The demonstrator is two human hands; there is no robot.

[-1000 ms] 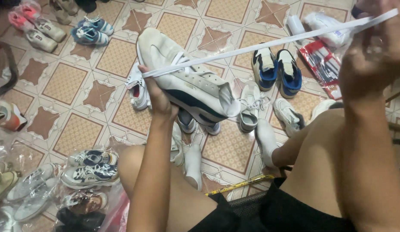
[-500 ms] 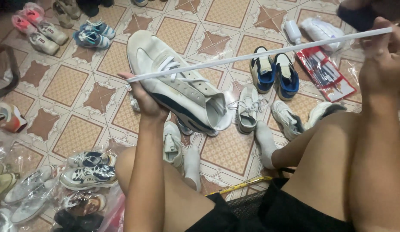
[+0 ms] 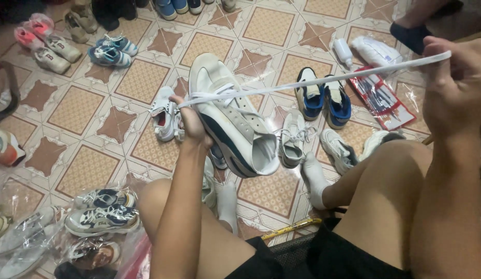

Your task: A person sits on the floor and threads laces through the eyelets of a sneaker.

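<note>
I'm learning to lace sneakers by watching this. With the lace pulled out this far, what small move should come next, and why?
Probably keep drawing the white lace through until it is snug. The right hand pinches its far end, and it runs taut to the front eyelets of the white sneaker, which the left hand grips from beneath. The eyelets nearer the opening look empty, so threading likely follows.
</note>
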